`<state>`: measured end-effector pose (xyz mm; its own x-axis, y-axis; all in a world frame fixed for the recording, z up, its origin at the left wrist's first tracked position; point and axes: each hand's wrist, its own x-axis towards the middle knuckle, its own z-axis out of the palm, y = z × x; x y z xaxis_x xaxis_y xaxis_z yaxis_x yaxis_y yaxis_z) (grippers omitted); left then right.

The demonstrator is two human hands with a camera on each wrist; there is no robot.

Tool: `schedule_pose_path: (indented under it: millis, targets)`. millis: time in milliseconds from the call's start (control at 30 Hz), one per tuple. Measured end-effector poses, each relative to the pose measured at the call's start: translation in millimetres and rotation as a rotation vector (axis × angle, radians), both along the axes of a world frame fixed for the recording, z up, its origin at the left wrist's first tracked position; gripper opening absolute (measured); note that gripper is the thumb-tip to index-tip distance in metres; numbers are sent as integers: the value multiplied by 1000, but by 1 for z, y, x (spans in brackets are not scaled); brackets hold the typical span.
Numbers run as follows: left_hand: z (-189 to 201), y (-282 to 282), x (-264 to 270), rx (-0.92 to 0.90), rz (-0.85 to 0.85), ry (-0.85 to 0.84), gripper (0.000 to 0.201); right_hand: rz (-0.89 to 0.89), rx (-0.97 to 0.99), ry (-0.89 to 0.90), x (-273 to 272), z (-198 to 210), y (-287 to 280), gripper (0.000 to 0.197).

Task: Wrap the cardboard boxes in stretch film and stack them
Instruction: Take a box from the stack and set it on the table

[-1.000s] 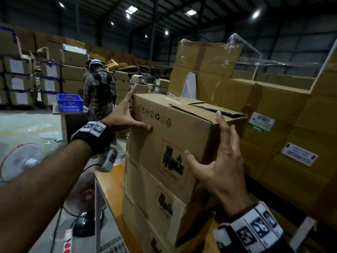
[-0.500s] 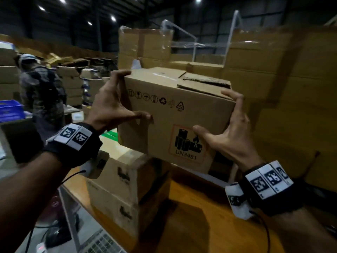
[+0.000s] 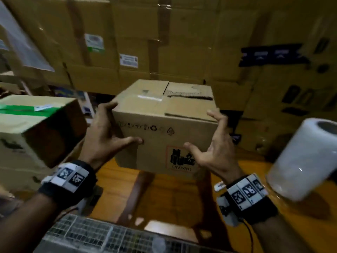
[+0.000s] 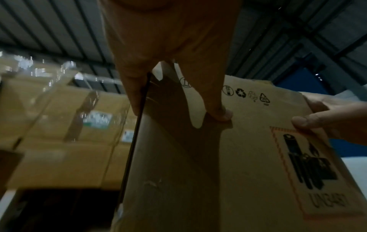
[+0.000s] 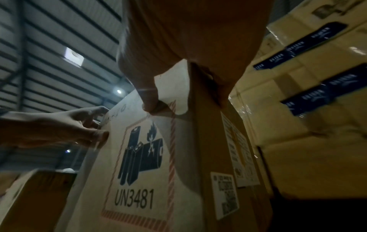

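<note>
Above the table (image 3: 164, 194), each hand (image 3: 104, 136) (image 3: 215, 150) grips the cardboard box (image 3: 160, 125), fingers spread.

**Dim warehouse light, heavy motion blur**

The head view is dim and warm-toned, smeared by motion toward its edges: the film roll (image 3: 300, 159) at right and the side box (image 3: 36, 128) at left are blurred. Wide-angle bending curves the far stacked cartons (image 3: 164, 42). Both wrist views are dark and grainy; ceiling lamps (image 5: 73, 57) glare overhead, and film glints on cartons.

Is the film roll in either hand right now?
No: both the left hand and right hand grip the UN3481 box; the film roll stands apart.
</note>
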<state>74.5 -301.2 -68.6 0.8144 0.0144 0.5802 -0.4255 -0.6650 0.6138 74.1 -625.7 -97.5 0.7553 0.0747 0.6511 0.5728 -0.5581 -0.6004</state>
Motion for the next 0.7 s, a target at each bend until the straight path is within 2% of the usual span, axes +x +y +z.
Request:
schedule_pose_path:
  millis: [167, 300, 400, 533, 633, 700]
  targets:
    - [-66, -38, -19, 24, 53, 114, 107, -29, -27, 132, -16, -61, -32, 108]
    - [-91, -47, -26, 35, 59, 148, 106, -17, -37, 261, -26, -98, -42, 101]
    - [-107, -52, -32, 63, 69, 194, 104, 17, -50, 294, -34, -121, -47, 94]
    - [-134, -58, -42, 140, 177, 288, 107, 117, -50, 349, -40, -135, -62, 97]
    - [-144, -67, -42, 331, 301, 231, 108, 155, 42, 442, -42, -144, -82, 94]
    - [-141, -83, -41, 431, 239, 116, 100, 63, 21, 504, -39, -152, -98, 83]
